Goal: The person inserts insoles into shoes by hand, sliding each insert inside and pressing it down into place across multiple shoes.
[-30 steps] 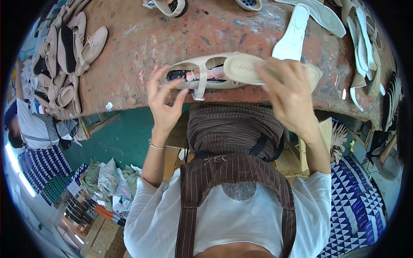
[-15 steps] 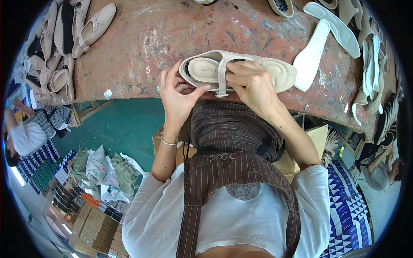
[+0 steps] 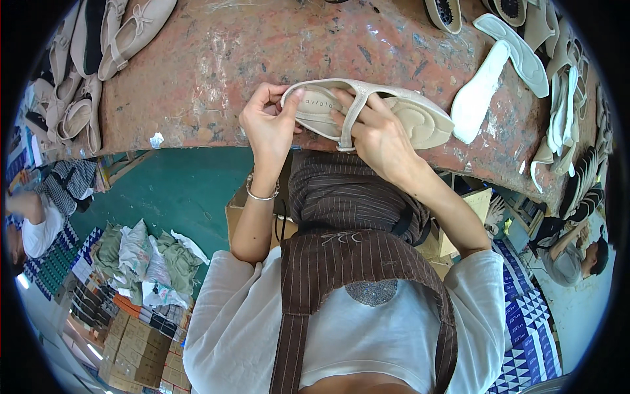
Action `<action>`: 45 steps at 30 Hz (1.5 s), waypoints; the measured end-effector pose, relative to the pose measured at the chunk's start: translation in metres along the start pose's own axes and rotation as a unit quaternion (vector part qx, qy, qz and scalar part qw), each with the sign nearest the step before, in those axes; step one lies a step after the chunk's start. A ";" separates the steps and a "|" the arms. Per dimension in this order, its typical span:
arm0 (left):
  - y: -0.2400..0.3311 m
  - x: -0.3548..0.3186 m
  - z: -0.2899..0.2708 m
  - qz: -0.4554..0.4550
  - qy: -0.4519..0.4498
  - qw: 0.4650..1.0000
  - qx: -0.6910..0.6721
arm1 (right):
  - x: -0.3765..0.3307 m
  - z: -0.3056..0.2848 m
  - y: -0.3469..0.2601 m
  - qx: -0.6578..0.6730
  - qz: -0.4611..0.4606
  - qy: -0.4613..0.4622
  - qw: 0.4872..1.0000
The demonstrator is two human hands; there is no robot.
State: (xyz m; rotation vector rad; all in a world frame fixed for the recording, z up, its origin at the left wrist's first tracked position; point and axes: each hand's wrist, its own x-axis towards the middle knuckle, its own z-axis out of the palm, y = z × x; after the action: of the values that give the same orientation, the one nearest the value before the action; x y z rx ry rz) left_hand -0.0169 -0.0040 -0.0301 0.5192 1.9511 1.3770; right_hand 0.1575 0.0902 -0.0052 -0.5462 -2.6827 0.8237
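A beige strapped shoe lies sideways near the table's front edge, heel to the left. Inside it sits a beige insole, and contoured padding shows toward the right end. My left hand is closed on the heel, thumb over the rim against the insole and fingers round the outside. The fingers of my right hand are bent round the strap, with some fingertips inside the shoe on the insole. Part of the padding is hidden behind that hand.
White insoles lie right of the shoe, with more beige shoes and stacked insoles beyond. More beige shoes stand at the far left of the worn table. Sacks lie on the floor; people are at both sides.
My left thumb has moved from the near rim into the heel. My right fingers reach further left under the strap. The insole's heel end has shifted, and the dark lining there is now covered.
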 end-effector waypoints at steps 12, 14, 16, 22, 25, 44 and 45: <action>-0.002 0.006 -0.003 0.130 0.025 0.971 0.201 | -0.023 -0.004 -0.023 -0.143 0.046 -0.065 0.986; 0.001 0.003 -0.001 0.131 0.016 0.967 0.217 | -0.027 -0.009 -0.020 -0.142 0.033 -0.046 0.988; 0.004 -0.010 0.002 0.102 -0.004 0.968 0.230 | -0.022 -0.020 -0.006 -0.157 0.086 0.075 0.981; 0.009 -0.088 0.043 0.191 -0.111 0.902 0.370 | 0.009 -0.075 0.047 0.067 0.298 0.224 0.926; 0.011 -0.108 0.059 0.318 -0.131 0.872 0.348 | -0.006 -0.078 0.029 0.224 0.294 0.146 0.918; -0.016 -0.102 0.092 0.382 -0.217 0.790 0.427 | 0.002 -0.016 0.020 -0.276 0.146 0.154 0.937; -0.016 -0.101 0.091 0.389 -0.222 0.773 0.450 | 0.007 -0.018 0.021 -0.271 0.168 0.134 0.938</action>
State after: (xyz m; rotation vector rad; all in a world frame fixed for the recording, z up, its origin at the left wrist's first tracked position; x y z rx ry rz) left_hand 0.1199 -0.0167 -0.0330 2.0781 1.9256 0.4642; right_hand 0.1636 0.1181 -0.0019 -1.1721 -2.5696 0.0393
